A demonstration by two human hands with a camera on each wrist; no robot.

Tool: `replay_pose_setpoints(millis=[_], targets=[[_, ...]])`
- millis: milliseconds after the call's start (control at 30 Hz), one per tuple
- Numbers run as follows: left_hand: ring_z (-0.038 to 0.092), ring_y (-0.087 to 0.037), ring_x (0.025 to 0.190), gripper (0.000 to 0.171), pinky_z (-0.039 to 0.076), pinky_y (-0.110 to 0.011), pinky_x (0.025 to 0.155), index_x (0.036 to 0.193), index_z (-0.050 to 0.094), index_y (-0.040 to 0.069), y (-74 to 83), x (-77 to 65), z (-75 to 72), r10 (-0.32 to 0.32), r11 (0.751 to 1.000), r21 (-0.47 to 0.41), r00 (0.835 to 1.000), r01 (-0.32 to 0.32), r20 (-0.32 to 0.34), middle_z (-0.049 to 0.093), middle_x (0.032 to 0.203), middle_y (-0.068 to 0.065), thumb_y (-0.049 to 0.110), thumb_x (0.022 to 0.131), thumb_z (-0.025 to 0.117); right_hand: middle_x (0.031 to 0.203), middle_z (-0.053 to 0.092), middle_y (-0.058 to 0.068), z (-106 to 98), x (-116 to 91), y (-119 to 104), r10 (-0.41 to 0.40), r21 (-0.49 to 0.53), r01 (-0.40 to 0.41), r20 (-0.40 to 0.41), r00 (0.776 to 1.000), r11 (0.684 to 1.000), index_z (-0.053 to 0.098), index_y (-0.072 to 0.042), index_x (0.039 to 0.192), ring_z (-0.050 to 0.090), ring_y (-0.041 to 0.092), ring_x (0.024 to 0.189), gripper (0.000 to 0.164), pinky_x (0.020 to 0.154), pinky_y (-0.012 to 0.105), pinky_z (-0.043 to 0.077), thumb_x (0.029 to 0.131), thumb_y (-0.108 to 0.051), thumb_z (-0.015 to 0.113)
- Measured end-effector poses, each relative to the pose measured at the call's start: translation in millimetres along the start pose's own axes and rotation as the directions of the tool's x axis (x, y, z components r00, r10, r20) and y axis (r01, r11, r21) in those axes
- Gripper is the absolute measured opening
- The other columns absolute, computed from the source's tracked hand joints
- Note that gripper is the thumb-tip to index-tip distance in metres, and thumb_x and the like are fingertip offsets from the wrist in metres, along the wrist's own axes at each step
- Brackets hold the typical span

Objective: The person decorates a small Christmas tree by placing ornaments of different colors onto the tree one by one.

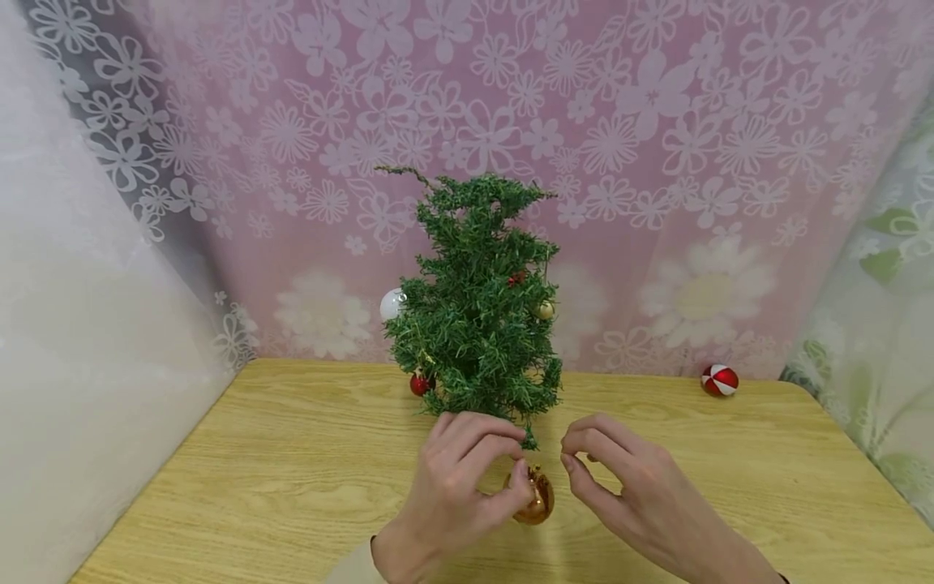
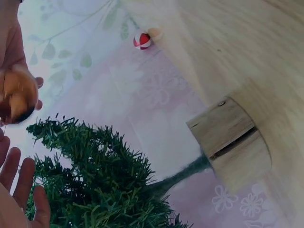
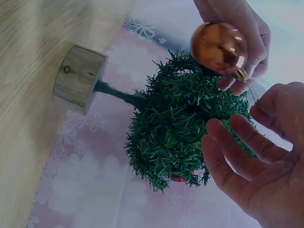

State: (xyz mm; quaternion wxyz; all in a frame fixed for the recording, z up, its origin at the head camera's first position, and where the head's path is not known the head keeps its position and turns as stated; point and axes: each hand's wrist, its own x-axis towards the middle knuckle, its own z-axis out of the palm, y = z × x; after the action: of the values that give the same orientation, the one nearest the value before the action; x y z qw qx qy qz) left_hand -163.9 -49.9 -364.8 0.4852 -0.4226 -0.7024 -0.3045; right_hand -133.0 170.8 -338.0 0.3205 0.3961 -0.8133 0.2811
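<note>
A shiny copper-gold bauble (image 1: 537,499) hangs in front of the small green Christmas tree (image 1: 481,324), below a low branch tip (image 1: 529,439). My left hand (image 1: 467,474) is beside the bauble, thumb and index fingertips close together near its cap and thin hanging thread. On the other side, my right hand (image 1: 642,478) pinches that thread between thumb and forefinger. The right wrist view shows the thread running from the gold cap (image 3: 241,74) of the bauble (image 3: 218,47) to the right fingertips (image 3: 262,105). Exactly how the left fingertips meet the thread is partly hidden.
On the tree hang a white bauble (image 1: 392,304), a red bauble (image 1: 420,384) and a small gold bauble (image 1: 546,310). A red-and-white ball (image 1: 720,380) lies at the table's back right. The tree stands on a round wooden base (image 3: 80,80). Floral curtains (image 1: 642,162) enclose the wooden table (image 1: 292,454).
</note>
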Motion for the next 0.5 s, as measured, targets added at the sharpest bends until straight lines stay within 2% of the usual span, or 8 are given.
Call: replay_pose_setpoints(millis=[200,367,500], targets=[[0.067,-0.013,0.086,0.013,0.047,-0.025,0.074,0.085,0.07,0.015,-3.0,7.8,-3.1,0.026,0.999,0.022,0.999,-0.025,-0.045,0.073,0.096,0.001,0.015,0.094,0.06,0.101,0.062,-0.012,0.0,5.3,0.0,0.049,0.008,-0.049,-0.014,0.999,0.999,0.064,-0.019,0.102,0.055,-0.003,0.076,0.024,0.065,0.008,0.044,0.108,-0.034,0.045],[0.068,-0.014,0.086,0.015,0.046,-0.029,0.074,0.086,0.07,0.014,-4.6,16.2,-6.3,0.069,0.99,0.132,0.995,-0.059,-0.075,0.074,0.095,0.001,0.015,0.096,0.058,0.099,0.063,-0.01,-0.3,13.6,1.7,0.027,0.0,-0.027,-0.026,0.999,1.0,0.065,-0.016,0.103,0.059,-0.001,0.076,0.024,0.07,0.01,0.049,0.109,-0.031,0.046],[0.067,-0.015,0.085,0.017,0.048,-0.033,0.075,0.087,0.07,0.014,-4.4,21.0,-7.2,0.045,0.978,0.205,0.996,-0.027,-0.081,0.074,0.095,0.001,0.017,0.098,0.057,0.097,0.063,-0.01,1.3,21.2,3.3,0.025,-0.01,-0.026,-0.043,0.999,1.0,0.064,-0.015,0.103,0.063,0.001,0.077,0.026,0.071,0.011,0.051,0.109,-0.032,0.046]])
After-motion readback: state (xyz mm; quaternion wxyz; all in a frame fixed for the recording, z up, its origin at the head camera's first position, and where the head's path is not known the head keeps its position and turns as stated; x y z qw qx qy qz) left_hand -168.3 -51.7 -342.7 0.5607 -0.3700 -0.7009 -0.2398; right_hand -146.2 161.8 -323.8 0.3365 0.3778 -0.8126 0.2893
